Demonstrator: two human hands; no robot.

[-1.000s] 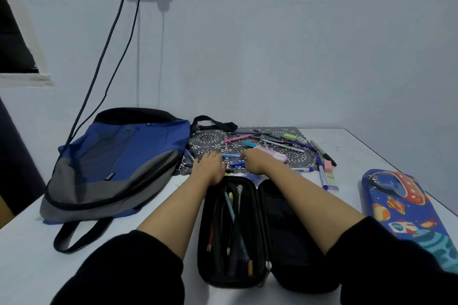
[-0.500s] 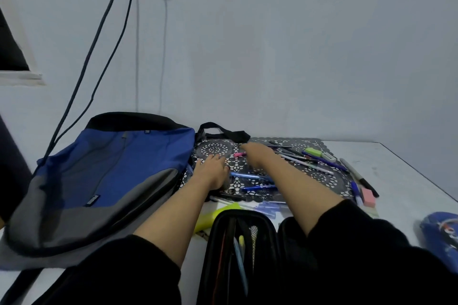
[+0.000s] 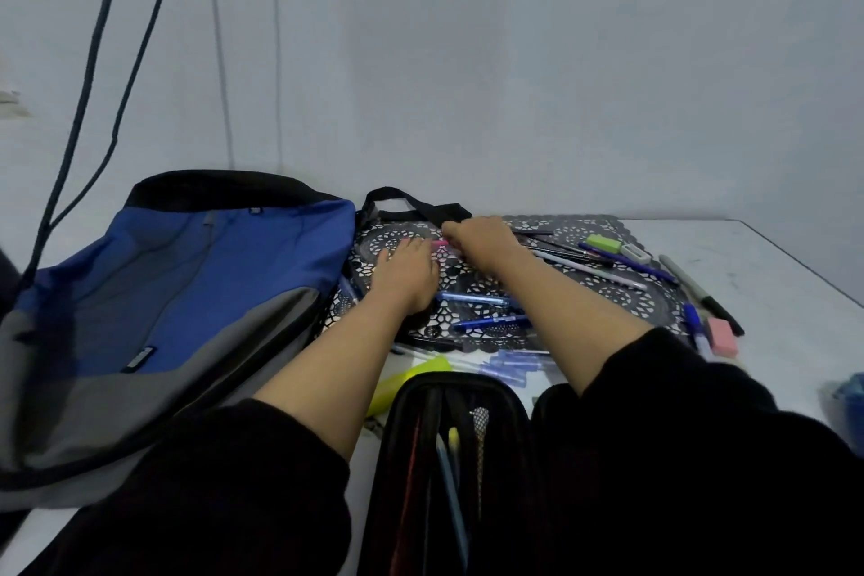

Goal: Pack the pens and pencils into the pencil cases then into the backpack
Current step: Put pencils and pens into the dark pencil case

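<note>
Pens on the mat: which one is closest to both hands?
The pink pen, lying right between the left hand and the right hand. The blue pens lie further back, by the left wrist.

Both arms reach out over the open black pencil case (image 3: pixel 449 393): left grip (image 3: pixel 406 276) lies flat on the black lace mat (image 3: pixel 622 297) right next to the blue and grey backpack (image 3: pixel 187 295), right grip (image 3: pixel 481 243) just beyond it with fingers curled down at a pink pen (image 3: pixel 439 243), can't tell if it's actually holding it. Two blue pens (image 3: pixel 472 297) lie on the mat between the forearms, a black marker (image 3: pixel 720 311) and pink eraser (image 3: pixel 722 334) sit at the mat's right edge on the desk (image 3: pixel 771 267), and a yellow highlighter (image 3: pixel 406 384) pokes out beside the case.
</note>
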